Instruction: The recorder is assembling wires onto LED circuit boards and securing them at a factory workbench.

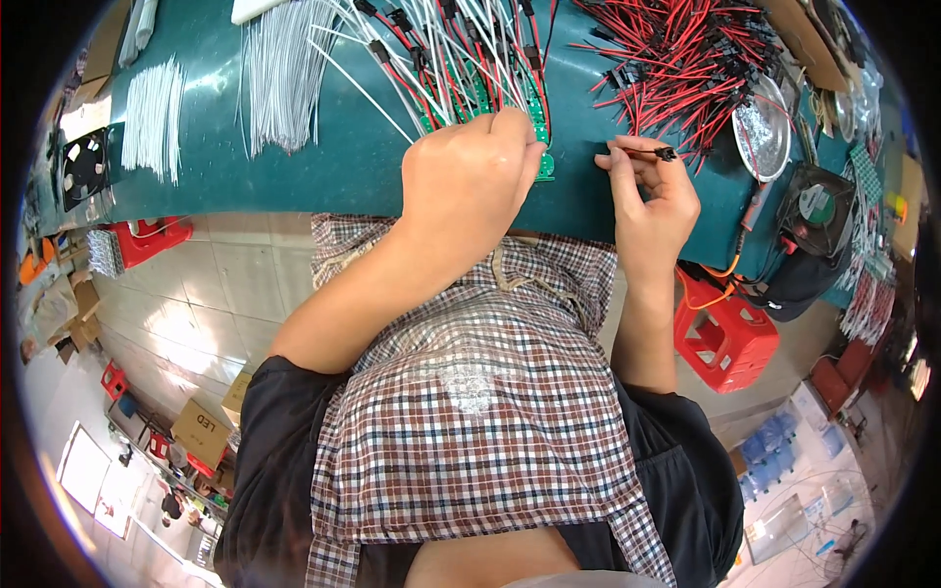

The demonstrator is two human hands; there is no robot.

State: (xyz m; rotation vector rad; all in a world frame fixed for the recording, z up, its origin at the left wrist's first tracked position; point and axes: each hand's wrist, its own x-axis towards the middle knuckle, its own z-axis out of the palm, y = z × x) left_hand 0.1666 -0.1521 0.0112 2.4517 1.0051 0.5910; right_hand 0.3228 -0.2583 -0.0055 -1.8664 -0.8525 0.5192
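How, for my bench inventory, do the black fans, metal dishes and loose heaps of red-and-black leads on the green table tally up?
Black fans: 2
Metal dish: 1
Loose heap of red-and-black leads: 1
Total: 4

Bright overall, with glare on the floor [186, 333] and dark, warped edges.

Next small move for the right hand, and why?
Probably ease the right hand leftward, bringing its black connector and lead toward the green circuit boards. It's pinched apart from them, the left hand is at their near end, and other leads with black connectors fan out beyond.
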